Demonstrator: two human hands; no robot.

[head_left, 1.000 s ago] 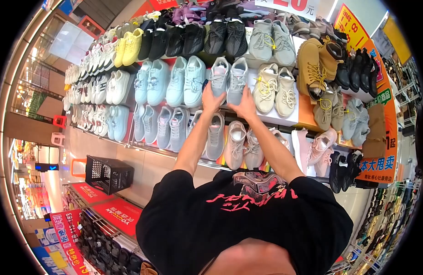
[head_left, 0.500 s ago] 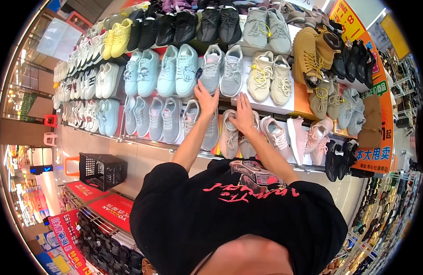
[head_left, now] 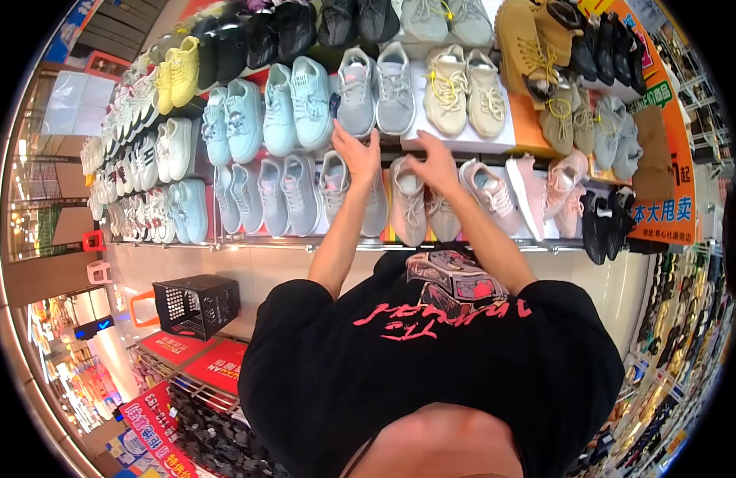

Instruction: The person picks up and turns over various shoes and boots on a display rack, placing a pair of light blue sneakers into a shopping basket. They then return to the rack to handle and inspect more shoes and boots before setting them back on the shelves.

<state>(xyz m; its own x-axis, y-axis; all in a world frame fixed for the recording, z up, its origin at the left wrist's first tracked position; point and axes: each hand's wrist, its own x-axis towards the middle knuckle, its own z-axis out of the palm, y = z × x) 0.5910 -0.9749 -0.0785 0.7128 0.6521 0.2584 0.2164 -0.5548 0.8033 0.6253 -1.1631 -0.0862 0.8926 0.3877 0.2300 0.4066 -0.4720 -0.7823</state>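
Observation:
A pair of grey sneakers (head_left: pixel 355 99) stands side by side on the middle tier of the shoe display. My left hand (head_left: pixel 357 158) is just below the left grey sneaker, thumb and fingers apart, with fingertips close to its toe; contact is hard to tell. Below the right grey sneaker is my right hand (head_left: pixel 435 163), fingers spread and slightly bent, holding nothing. Beneath that hand sits a pair of pinkish-beige sneakers (head_left: pixel 408 211), partly covered by the hand and forearm. My left forearm hides part of a grey pair (head_left: pixel 333 187) on the lowest tier.
Light-blue sneakers (head_left: pixel 310 103) stand left of the grey pair, cream sneakers (head_left: pixel 447 92) to the right. Tan boots (head_left: pixel 521 48) and pink sneakers (head_left: pixel 525 195) are farther right. A black basket (head_left: pixel 196 307) stands behind on the left, near a rack with red signs (head_left: pixel 216 365).
The view has shifted and turned slightly. My hands have drawn back a little from the grey sneakers, and the fingers of my right hand have lifted and bent.

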